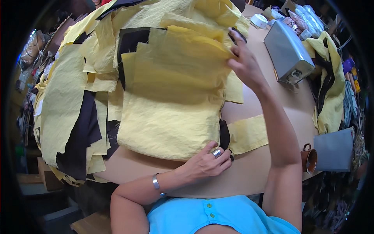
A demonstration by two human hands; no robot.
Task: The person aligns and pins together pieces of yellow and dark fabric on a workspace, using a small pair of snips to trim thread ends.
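A folded pile of yellow fabric [171,117] lies in front of me, its far end made of several thin, overlapping layers. My left hand [210,162] is at the pile's near right corner, fingers curled round the edge of the cloth beside a strip of black fabric [224,135]. At the far right edge of the pile is my right hand [247,62], slightly blurred, with the index finger stretched out and the thumb apart beside the yellow layers. A smaller yellow piece [249,134] lies to the right, between my arms.
Loose yellow pieces [64,105] and black pieces [83,136] cover the table's left and far sides. On the right are a grey metal box [286,48], a brown mug [309,159], a grey panel [335,150] and draped yellow cloth [333,105]. A white roll [259,20] stands farther back.
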